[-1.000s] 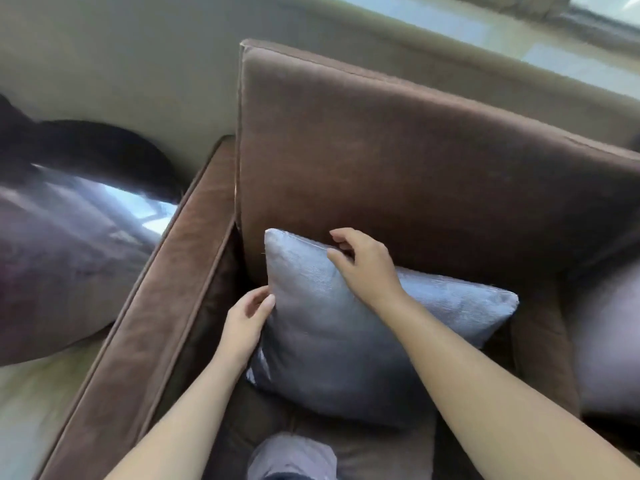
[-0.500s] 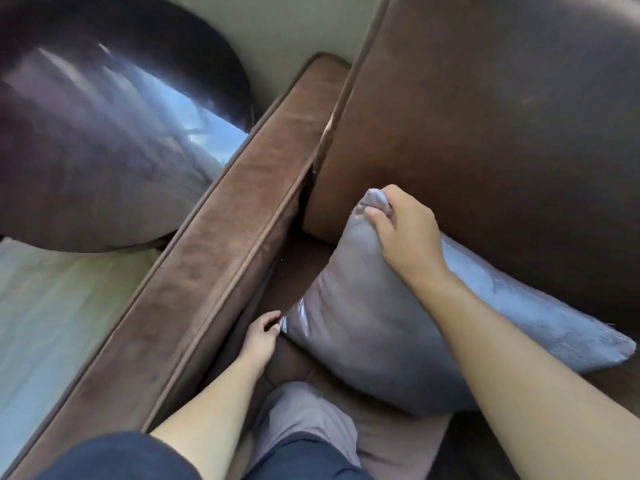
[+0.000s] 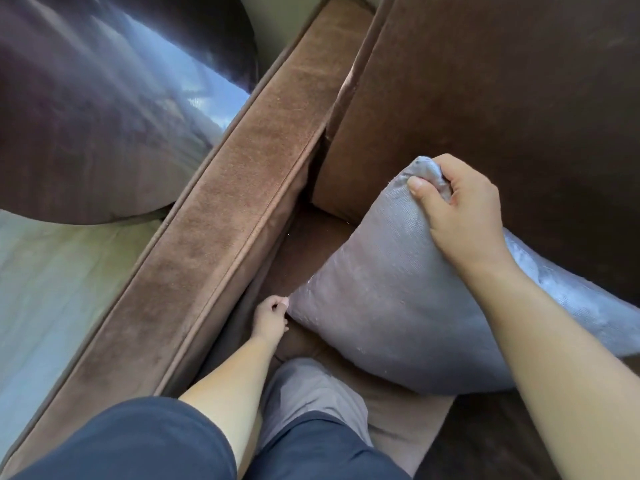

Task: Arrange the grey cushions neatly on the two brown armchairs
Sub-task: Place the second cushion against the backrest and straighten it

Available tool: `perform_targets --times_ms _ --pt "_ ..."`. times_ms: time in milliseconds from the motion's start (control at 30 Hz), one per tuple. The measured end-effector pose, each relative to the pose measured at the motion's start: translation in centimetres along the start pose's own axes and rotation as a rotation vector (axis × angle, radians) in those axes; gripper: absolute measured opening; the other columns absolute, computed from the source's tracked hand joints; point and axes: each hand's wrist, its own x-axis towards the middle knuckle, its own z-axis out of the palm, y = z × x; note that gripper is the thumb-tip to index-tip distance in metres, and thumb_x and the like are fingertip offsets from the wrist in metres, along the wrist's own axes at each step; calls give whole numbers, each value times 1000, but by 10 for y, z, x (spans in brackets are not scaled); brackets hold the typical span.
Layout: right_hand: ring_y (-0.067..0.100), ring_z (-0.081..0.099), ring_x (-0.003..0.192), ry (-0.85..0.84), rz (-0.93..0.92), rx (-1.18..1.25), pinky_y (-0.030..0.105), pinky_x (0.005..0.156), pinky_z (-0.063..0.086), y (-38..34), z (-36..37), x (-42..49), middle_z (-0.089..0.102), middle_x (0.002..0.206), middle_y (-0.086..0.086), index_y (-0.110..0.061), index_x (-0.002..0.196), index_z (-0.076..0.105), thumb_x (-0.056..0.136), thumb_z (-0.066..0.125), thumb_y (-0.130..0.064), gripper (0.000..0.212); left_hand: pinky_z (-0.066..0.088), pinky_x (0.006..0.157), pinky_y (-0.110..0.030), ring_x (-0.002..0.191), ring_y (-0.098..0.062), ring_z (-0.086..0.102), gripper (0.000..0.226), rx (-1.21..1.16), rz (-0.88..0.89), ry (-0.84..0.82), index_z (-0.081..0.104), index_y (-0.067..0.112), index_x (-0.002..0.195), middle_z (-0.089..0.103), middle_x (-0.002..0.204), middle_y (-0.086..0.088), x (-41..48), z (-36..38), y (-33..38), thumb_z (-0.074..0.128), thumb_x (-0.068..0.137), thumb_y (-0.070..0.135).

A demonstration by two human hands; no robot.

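Right hand [image 3: 460, 216] is clamped on the top corner of the grey cushion [image 3: 381, 306], left hand [image 3: 272, 315] pinched on its lower corner. Judged soft, light, floppy; corners are best gripped.

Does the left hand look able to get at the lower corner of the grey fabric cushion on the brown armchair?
Probably yes. The left hand is at the lower corner of the grey fabric cushion, seemingly pinching it; nothing lies between. The right hand grips the upper corner.
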Motion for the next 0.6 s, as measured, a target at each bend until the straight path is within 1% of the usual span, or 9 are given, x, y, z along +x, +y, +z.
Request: perform_targets --times_ms 67,133,233,300,367,433,467,533,600 --pt "20 51 73 17 6 5 22 62 35 1 -2 0 59 74 8 -7 78 56 94 57 -25 24 49 57 -28 61 -14 49 15 -47 -36 18 63 11 92 55 71 -3 0 0 -4 53 101 17" --pt "23 52 73 19 0 8 29 65 37 1 -3 0 59 75 12 -3 79 56 94 57 -25 26 49 56 -27 60 -14 49 18 -87 -57 42 64 12 87 56 70 -2 0 1 -7 55 101 17" --pt "29 50 74 35 7 17 36 65 38 2 -6 2 57 76 18 2 79 54 92 59 -26 31 39 56 -28 58 -16 44 17 -79 -29 75 65 11 85 52 64 -1 5 0 -8 58 99 18" --pt "30 48 73 37 23 20 38 64 38 1 -7 5 55 76 20 4 78 52 92 60 -26 34 34 65 -30 59 -16 41 17 -29 19 93 66 7 86 49 59 2 10 -1 -8 60 98 18" --pt "25 46 68 28 37 17 36 63 37 0 -7 7 55 73 18 2 76 52 92 61 -26 34 33 72 -31 62 -16 42 18 0 26 101 67 7 85 48 58 3 12 -1 -9 61 97 19" --pt "19 47 66 18 50 28 35 63 40 0 -7 10 56 70 13 -2 74 55 92 61 -27 32 33 73 -31 70 -19 44 18 22 22 97 67 6 85 49 59 1 14 -1 -10 61 97 18" --pt "20 51 67 10 56 30 36 64 42 0 -7 10 58 70 10 -4 75 58 92 61 -28 30 34 72 -30 72 -20 46 18 53 22 83 67 5 85 51 60 -2 17 -1 -9 62 97 18" --pt "19 56 71 4 52 29 39 67 47 -1 -5 12 62 71 6 -9 77 64 91 62 -29 25 36 70 -31 75 -20 50 16 173 41 40 69 2 87 61 71 -10 24 -3 -3 63 95 15" --pt "16 57 71 14 46 28 38 67 47 -2 -2 11 63 69 1 -14 77 67 90 63 -30 21 37 69 -31 76 -21 52 15 273 38 6 70 0 85 63 77 -13 27 -4 6 65 94 12"
